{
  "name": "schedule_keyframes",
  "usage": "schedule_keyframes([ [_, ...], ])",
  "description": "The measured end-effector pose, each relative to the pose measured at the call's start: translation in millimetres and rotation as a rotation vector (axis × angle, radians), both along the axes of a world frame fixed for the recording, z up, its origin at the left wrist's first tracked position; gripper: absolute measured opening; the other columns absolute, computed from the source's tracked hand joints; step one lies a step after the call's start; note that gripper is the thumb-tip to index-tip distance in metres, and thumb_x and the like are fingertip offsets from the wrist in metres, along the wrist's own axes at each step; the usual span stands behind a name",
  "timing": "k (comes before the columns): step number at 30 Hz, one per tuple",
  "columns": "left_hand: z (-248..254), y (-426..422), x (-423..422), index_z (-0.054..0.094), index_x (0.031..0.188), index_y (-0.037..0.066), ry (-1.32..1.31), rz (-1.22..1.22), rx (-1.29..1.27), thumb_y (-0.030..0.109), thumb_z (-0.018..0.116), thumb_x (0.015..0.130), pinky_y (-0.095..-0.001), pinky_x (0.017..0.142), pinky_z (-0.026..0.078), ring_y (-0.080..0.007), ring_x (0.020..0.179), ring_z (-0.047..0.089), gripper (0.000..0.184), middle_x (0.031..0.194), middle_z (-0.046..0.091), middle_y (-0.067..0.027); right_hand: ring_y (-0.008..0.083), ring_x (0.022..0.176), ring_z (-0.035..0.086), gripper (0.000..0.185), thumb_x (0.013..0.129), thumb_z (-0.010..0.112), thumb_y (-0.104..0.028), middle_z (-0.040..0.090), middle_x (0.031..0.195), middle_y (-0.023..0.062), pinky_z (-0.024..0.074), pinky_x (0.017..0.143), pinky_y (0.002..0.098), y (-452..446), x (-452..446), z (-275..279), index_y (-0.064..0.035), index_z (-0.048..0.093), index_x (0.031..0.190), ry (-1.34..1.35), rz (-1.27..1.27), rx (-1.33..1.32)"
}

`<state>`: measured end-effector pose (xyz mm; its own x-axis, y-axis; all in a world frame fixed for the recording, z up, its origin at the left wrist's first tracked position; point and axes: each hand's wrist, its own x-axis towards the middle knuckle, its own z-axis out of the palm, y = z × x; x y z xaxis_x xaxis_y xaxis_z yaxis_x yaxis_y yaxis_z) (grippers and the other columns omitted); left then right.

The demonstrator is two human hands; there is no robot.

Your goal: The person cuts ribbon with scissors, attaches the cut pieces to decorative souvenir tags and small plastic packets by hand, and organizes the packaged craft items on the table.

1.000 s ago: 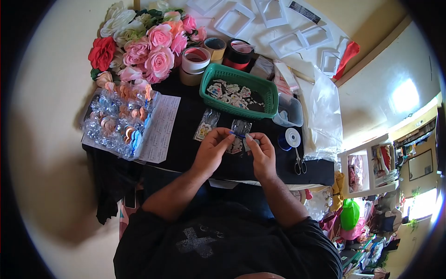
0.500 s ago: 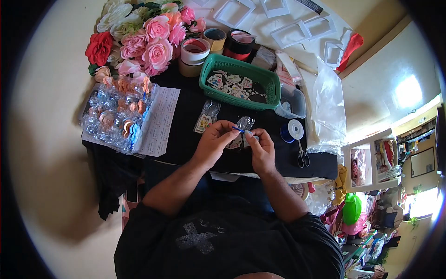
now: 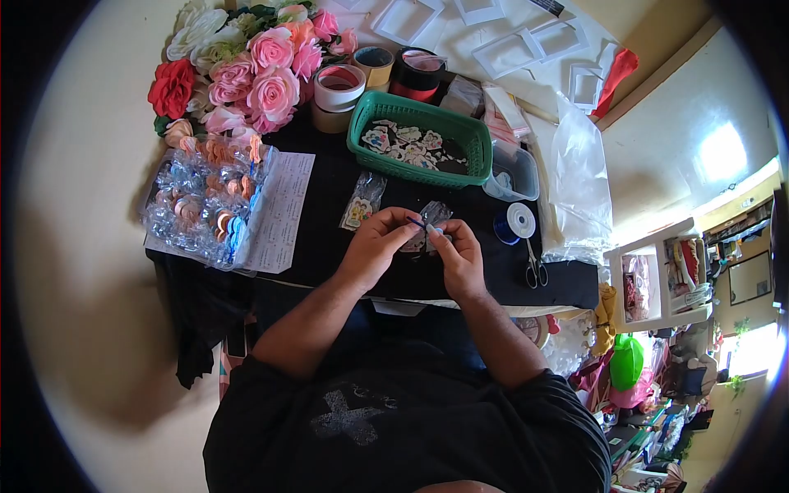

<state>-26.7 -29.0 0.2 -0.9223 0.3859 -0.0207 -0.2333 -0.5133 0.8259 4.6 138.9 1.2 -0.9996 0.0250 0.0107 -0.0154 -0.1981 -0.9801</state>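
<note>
My left hand [image 3: 374, 246] pinches a short blue ribbon [image 3: 417, 222] between thumb and fingertips. Opposite it, my right hand [image 3: 462, 259] is closed in a pinch at the gathered neck of a small clear plastic bag [image 3: 438, 211], where the ribbon crosses. The bag's pale contents are partly hidden behind my fingers. Just left of my hands lies another clear bag [image 3: 363, 201] with a colourful cutout figure inside. A spool of blue ribbon [image 3: 515, 223] and a pair of scissors [image 3: 535, 269] rest to the right.
Beyond my hands stands a green basket [image 3: 419, 174] of printed cutouts, with a clear plastic tub [image 3: 514, 193] beside it. Filled bags [image 3: 205, 205] tied in blue lie on printed sheets [image 3: 283, 218] at left. Tape rolls [image 3: 339, 89] and artificial roses [image 3: 274, 90] are at the back.
Both hands stay together at the bag's neck, with only slight finger movement on the ribbon. The whole view has shifted a little; objects on the table keep their places.
</note>
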Motion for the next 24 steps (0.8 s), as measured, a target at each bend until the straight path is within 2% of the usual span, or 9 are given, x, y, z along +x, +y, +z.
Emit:
schedule_keyframes([
  [3,-2.6,0.2,-0.5,0.061,0.108,0.001,0.018,-0.028,0.044,0.009,0.058,0.095,-0.022,0.081,0.051,-0.0078,0.088,0.061,0.016,0.097,0.063,-0.0041,0.0039,0.08,0.05,0.015,0.094,0.063,-0.013,0.056,0.09,-0.0018,0.041,0.072,0.0188,-0.4,0.4,-1.1,-0.004,0.055,0.103,0.005,0.013,-0.018],
  [14,-0.6,1.3,-0.3,0.065,0.106,0.0,0.05,-0.053,-0.043,0.013,0.06,0.095,-0.0212,0.08,0.049,-0.0081,0.089,0.062,0.018,0.097,0.067,-0.0057,0.0064,0.087,0.056,0.017,0.093,0.063,-0.011,0.059,0.095,0.0023,0.0448,0.078,0.0208,2.5,-0.7,-2.6,-0.0019,0.054,0.105,0.018,0.027,-0.136],
  [24,0.1,-1.7,-2.9,0.064,0.105,0.0,-0.003,-0.097,-0.058,0.016,0.059,0.096,-0.0203,0.08,0.049,-0.0068,0.089,0.062,0.019,0.096,0.066,-0.0036,0.0062,0.084,0.056,0.017,0.093,0.064,-0.011,0.061,0.093,0.0017,0.0447,0.075,0.0202,1.8,-0.2,-2.3,-0.0006,0.057,0.105,-0.018,0.014,-0.042],
])
